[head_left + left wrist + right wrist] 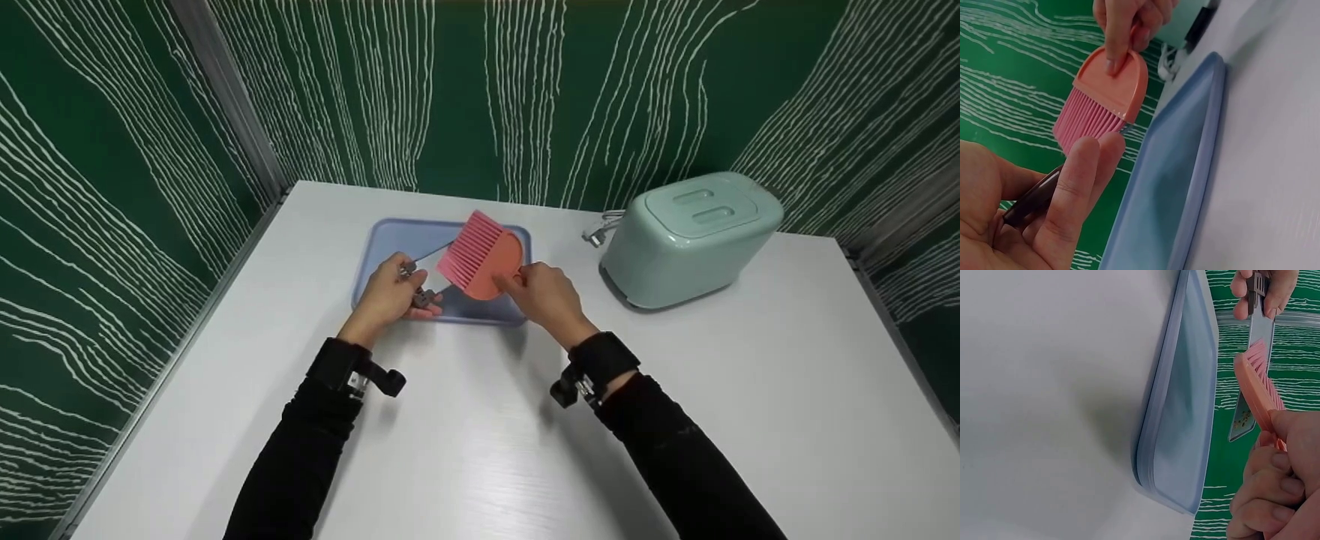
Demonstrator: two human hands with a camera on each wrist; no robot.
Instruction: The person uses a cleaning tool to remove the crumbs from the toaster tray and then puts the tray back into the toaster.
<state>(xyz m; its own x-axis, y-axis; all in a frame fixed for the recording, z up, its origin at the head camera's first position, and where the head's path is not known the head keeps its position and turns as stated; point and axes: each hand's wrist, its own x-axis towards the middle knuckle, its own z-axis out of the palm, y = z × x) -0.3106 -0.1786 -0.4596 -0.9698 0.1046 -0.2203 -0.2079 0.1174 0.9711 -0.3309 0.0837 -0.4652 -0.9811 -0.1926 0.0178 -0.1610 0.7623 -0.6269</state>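
Note:
My right hand (pixel 546 296) pinches the orange back of a small brush (pixel 484 259) between thumb and fingers. Its pink bristles point left, against the flat crumb tray (pixel 1262 326) in the right wrist view. My left hand (pixel 390 292) grips that thin, shiny crumb tray by its dark grey end. Small brownish crumbs (pixel 1244 419) lie near the tray's far end. Both things are held above a shallow blue tray (pixel 390 240) on the table. From the left wrist, the brush hides most of the crumb tray.
A mint green toaster (pixel 682 247) stands on the white table (pixel 480 450) to the right, its plug and cable (pixel 596 237) lying beside it at the back. Green panels with white wavy lines (pixel 465 97) border the table behind and at the sides.

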